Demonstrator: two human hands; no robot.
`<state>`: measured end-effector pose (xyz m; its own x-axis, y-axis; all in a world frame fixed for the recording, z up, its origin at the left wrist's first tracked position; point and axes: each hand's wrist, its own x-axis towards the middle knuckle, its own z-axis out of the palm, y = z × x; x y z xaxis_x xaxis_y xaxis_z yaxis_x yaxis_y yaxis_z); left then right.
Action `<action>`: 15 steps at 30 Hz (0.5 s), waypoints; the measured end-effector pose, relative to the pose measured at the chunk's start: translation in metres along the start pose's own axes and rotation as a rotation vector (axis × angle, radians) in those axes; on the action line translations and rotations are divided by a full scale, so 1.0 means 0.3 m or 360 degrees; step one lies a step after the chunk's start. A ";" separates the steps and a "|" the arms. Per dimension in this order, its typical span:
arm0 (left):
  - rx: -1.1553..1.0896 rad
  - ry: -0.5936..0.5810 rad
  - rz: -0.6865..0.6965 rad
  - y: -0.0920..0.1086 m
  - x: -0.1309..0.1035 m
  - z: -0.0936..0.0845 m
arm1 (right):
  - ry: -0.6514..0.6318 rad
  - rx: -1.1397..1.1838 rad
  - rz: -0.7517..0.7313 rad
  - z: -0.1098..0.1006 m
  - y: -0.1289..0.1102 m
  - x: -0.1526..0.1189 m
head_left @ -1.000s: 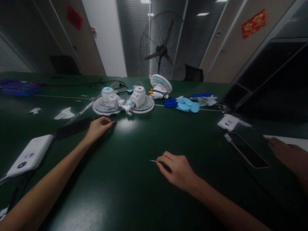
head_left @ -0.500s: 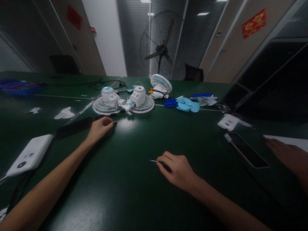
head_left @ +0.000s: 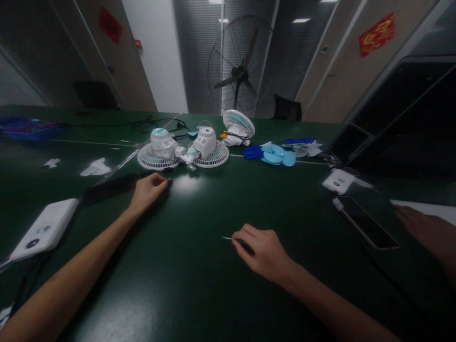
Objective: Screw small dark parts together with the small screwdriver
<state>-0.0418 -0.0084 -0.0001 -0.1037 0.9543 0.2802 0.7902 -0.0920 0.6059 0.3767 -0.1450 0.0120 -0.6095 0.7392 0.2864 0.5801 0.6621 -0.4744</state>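
Note:
On the green table [head_left: 199,209], my right hand [head_left: 261,249] is closed on a small screwdriver [head_left: 245,246], its thin metal shaft pointing left. My left hand [head_left: 151,187], further forward and to the left, pinches a small dark object [head_left: 170,182] whose kind I cannot make out. Just beyond that hand, two white fans [head_left: 160,147] [head_left: 208,147] lie face down side by side. A third white fan [head_left: 238,127] stands tilted behind them. Light blue fan blades [head_left: 278,155] lie to its right beside a blue glove [head_left: 252,152].
At left are a white power bank [head_left: 44,230], a black case [head_left: 110,188], white gloves [head_left: 96,167] and a blue tray [head_left: 30,130]. At right are a phone [head_left: 366,222], a white device [head_left: 337,181] and another person's hand [head_left: 425,230]. A large fan [head_left: 239,73] stands behind.

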 end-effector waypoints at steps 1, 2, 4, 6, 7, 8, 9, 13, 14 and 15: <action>-0.0004 -0.0001 0.0005 0.003 -0.002 0.000 | -0.0010 -0.0002 0.0006 -0.001 -0.001 0.000; -0.0002 0.0000 0.0006 0.005 -0.004 0.000 | -0.0015 -0.0005 0.0010 -0.002 -0.002 0.001; 0.0016 0.0007 0.0000 0.008 -0.007 -0.001 | -0.0021 -0.0016 0.0009 -0.003 -0.003 0.001; 0.0026 0.0005 -0.0013 0.008 -0.006 -0.001 | -0.0012 -0.0024 0.0001 -0.003 -0.001 0.000; 0.0020 -0.0002 -0.0022 0.005 -0.005 -0.001 | -0.0014 -0.0020 -0.0001 -0.002 0.000 -0.001; 0.0007 -0.0009 -0.0038 0.002 -0.003 0.000 | -0.0015 -0.0010 0.0001 -0.002 0.001 -0.002; -0.0010 -0.0012 -0.0062 -0.001 0.000 0.001 | -0.0013 0.0004 0.0002 -0.001 0.002 -0.003; -0.0063 -0.0010 -0.0185 -0.015 0.014 0.006 | 0.0001 0.0030 -0.0005 -0.001 0.003 -0.003; -0.0072 -0.0009 -0.0202 -0.018 0.017 0.008 | 0.0002 0.0029 -0.0008 -0.001 0.003 -0.003; -0.0079 -0.0014 -0.0209 -0.021 0.019 0.010 | 0.0001 0.0028 -0.0010 -0.001 0.003 -0.002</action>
<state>-0.0455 -0.0015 -0.0045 -0.1985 0.9616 0.1896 0.7394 0.0199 0.6729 0.3778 -0.1447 0.0115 -0.6128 0.7351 0.2901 0.5666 0.6646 -0.4870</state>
